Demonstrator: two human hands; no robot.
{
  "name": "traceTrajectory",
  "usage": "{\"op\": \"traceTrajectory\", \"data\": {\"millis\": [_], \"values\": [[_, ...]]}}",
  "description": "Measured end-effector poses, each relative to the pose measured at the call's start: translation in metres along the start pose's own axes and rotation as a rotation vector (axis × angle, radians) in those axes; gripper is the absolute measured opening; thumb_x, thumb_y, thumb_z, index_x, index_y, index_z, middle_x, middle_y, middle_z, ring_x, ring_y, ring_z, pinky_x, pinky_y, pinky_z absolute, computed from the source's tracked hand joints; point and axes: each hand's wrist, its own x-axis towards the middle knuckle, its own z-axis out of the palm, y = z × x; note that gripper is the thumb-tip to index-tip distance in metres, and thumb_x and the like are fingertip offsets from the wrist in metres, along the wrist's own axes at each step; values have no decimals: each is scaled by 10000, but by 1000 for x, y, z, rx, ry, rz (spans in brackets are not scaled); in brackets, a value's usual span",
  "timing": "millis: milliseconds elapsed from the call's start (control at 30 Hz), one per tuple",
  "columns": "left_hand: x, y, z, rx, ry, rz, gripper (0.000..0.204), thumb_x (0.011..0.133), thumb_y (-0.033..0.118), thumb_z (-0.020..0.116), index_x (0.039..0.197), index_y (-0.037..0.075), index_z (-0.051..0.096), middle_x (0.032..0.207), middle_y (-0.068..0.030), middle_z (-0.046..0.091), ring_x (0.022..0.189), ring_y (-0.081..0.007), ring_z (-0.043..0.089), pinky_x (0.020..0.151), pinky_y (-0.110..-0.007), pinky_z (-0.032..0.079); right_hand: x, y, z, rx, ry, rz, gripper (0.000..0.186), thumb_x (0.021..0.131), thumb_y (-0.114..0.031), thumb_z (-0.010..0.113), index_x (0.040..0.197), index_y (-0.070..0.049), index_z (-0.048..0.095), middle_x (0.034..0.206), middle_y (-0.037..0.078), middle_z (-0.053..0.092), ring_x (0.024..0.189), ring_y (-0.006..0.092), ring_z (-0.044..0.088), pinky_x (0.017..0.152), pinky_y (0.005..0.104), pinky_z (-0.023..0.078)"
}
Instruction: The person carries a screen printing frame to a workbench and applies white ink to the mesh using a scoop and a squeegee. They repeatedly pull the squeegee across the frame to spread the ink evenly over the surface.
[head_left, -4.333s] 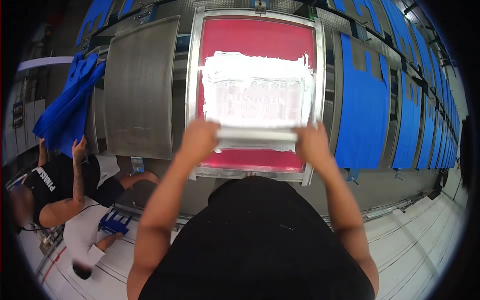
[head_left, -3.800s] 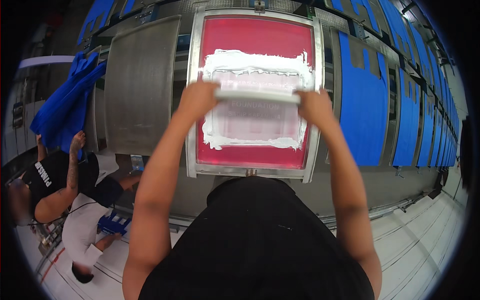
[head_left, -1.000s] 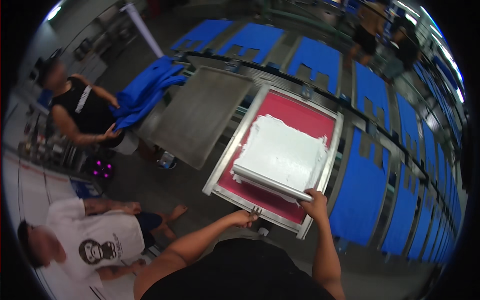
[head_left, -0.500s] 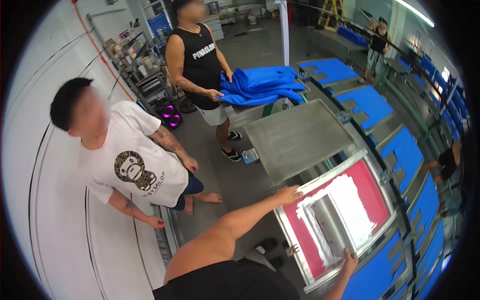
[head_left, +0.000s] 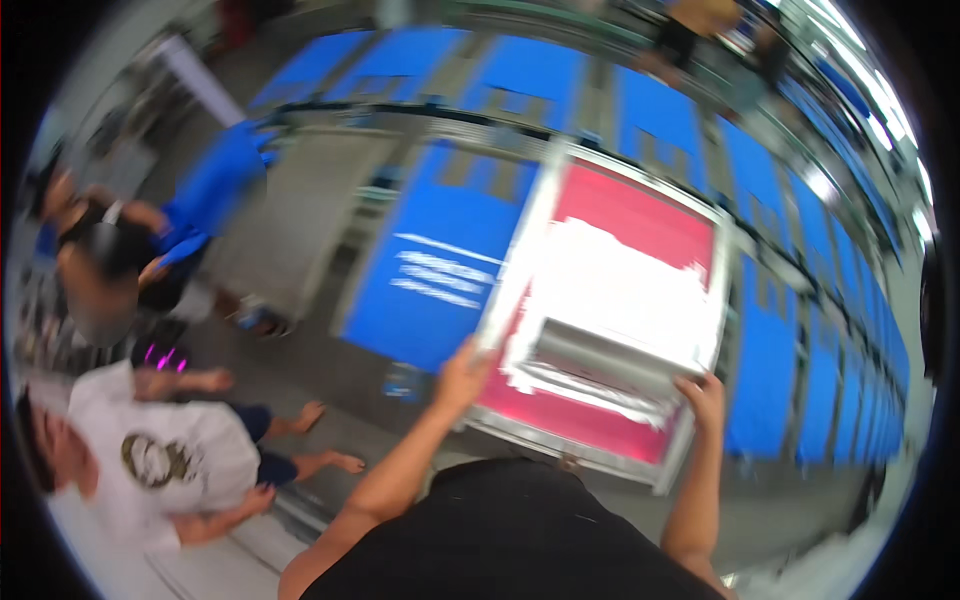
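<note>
A screen-printing frame (head_left: 522, 265) with a pale metal border lies before me, its red mesh (head_left: 640, 205) partly coated in thick white ink (head_left: 625, 280). Across the mesh, toward its near end, rests a grey metal squeegee (head_left: 600, 352). My left hand (head_left: 463, 378) is closed on the left border near the front corner. Around the right border my right hand (head_left: 703, 395) is closed, beside the squeegee's end. Left of the frame, a blue fabric panel (head_left: 430, 260) bears blurred white printing. What lies under the frame is hidden.
Rows of blue panels (head_left: 765, 360) on flat boards run behind and to the right. Further left is a bare grey board (head_left: 300, 220). A person in a white shirt (head_left: 165, 455) stands at lower left; another in black (head_left: 120, 250) holds blue fabric (head_left: 215, 185).
My view has swung to the right. The frame, held in both hands, has shifted one board rightward, and a blue panel with white printing now shows to its left.
</note>
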Motion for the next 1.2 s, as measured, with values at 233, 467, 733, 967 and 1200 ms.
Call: {"op": "traceTrajectory", "data": {"millis": [233,467,733,967,1200], "values": [[-26,49,91,97,23,-86,484,949,336,585,1290,-5,546,1142,-214,660,1080,-252,640,898,-343,482,30,72,-72,215,-59,60,344,714,-178,816,972,19,702,819,53,682,765,130,616,720,283,490],[-48,35,122,67,136,-111,460,951,320,585,1269,-13,566,1133,-210,665,1061,-243,643,901,-336,477,60,110,-93,148,-143,17,352,712,-201,820,965,15,704,780,44,658,736,118,596,685,275,474],[-26,17,126,224,148,16,415,956,279,573,1246,-17,578,1157,-196,658,1094,-247,620,947,-336,451,74,121,-93,148,-137,19,421,713,-211,826,1040,20,698,835,67,671,755,126,609,721,285,508],[-32,9,131,114,111,-81,452,957,328,591,1271,3,571,1136,-160,668,1034,-203,627,897,-312,466,63,128,-91,225,-135,-45,410,711,-240,845,1000,13,700,816,48,670,750,118,604,709,260,477],[-60,31,136,37,76,-141,502,956,375,581,1284,-5,560,1129,-144,672,990,-186,628,882,-300,469,35,141,-114,224,-119,-23,390,715,-236,839,999,-3,707,766,10,630,691,90,543,644,242,429]]}}
